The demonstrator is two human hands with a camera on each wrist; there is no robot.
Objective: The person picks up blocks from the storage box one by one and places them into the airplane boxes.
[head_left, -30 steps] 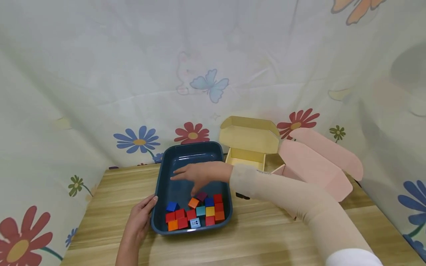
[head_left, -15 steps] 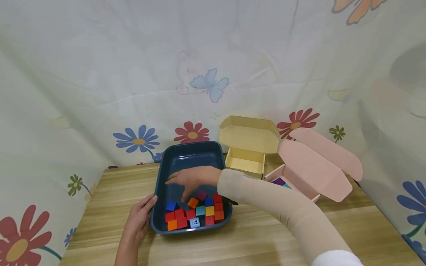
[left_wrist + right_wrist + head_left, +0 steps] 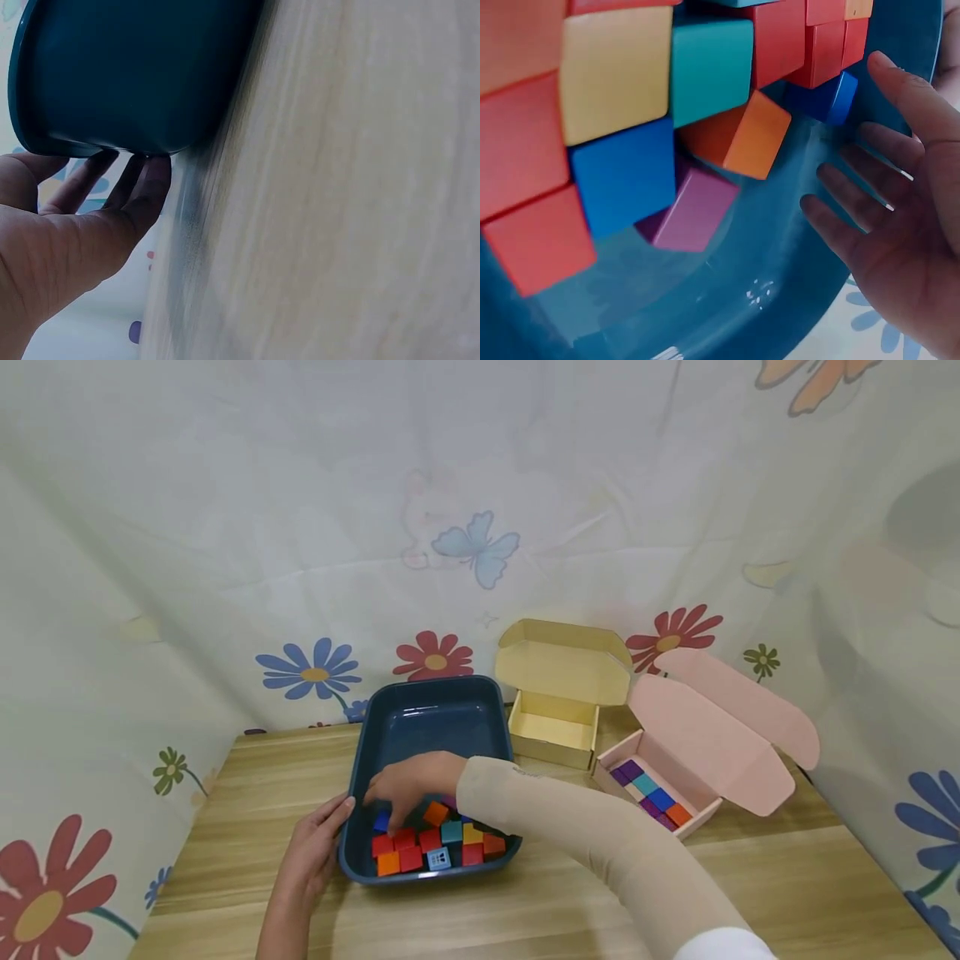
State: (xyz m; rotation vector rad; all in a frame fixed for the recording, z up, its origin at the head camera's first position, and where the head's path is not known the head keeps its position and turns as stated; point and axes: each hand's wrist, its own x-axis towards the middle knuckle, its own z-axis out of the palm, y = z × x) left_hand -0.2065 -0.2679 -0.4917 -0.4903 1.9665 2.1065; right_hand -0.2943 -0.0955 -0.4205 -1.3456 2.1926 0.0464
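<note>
A dark blue tray [image 3: 442, 727] holds several coloured cubes crowded along its near end. My left hand [image 3: 311, 843] grips the tray's left side, the thumb at the rim and the fingertips against the outer wall [image 3: 142, 82]. Inside the tray, my right hand [image 3: 408, 781] reaches down at the left with fingers spread. Its thumb and fingers are around a blue cube [image 3: 821, 97] without visibly touching it. An orange cube [image 3: 754, 139] and a purple cube [image 3: 694, 210] lie nearby, tilted away from the rows of red, yellow and teal cubes. Nothing is seen in the right hand.
Right of the tray stands an open yellow box [image 3: 555, 727]. Farther right, an open pink box [image 3: 701, 797] holds several purple, teal, blue and orange cubes [image 3: 662, 800]. The wooden table [image 3: 570, 902] ends at a patterned cloth [image 3: 360, 543] behind and at the sides.
My right hand has moved left and down inside the tray towards the blue cube. The forearm has shifted, revealing the cubes in the pink box. My left hand has stayed on the tray.
</note>
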